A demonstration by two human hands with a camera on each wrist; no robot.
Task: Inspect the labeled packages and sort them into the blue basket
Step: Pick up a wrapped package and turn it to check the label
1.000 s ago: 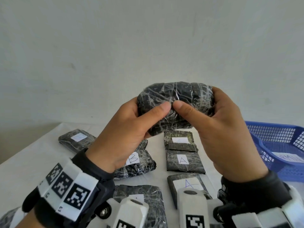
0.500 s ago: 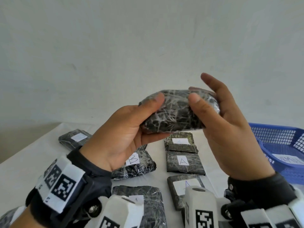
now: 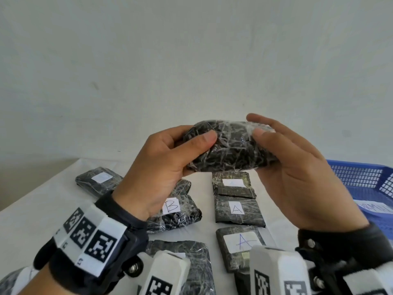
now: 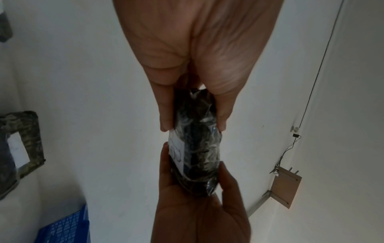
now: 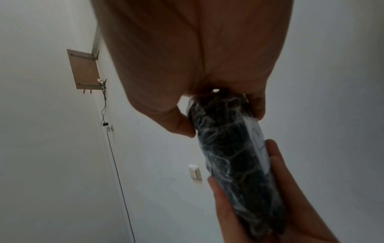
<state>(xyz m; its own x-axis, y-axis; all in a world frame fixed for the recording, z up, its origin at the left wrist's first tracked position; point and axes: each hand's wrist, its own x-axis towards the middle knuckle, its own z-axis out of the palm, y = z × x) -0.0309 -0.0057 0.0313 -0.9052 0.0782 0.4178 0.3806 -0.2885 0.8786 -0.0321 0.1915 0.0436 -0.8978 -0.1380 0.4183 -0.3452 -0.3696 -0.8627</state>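
Left hand (image 3: 157, 167) grips one end of wrapped package (image 3: 227, 145), right hand (image 3: 297, 177) pinches other end; package held between hands, above surface (image 3: 38, 209). Blue basket (image 3: 365, 184) beside right hand.

In the head view, a white label with a handwritten "B" (image 3: 171, 205) stands on a wrapped package left of centre. A label "A" (image 3: 236, 209) is on the centre package, and another "A" (image 3: 243, 241) on the package below it. Other labels are not readable.
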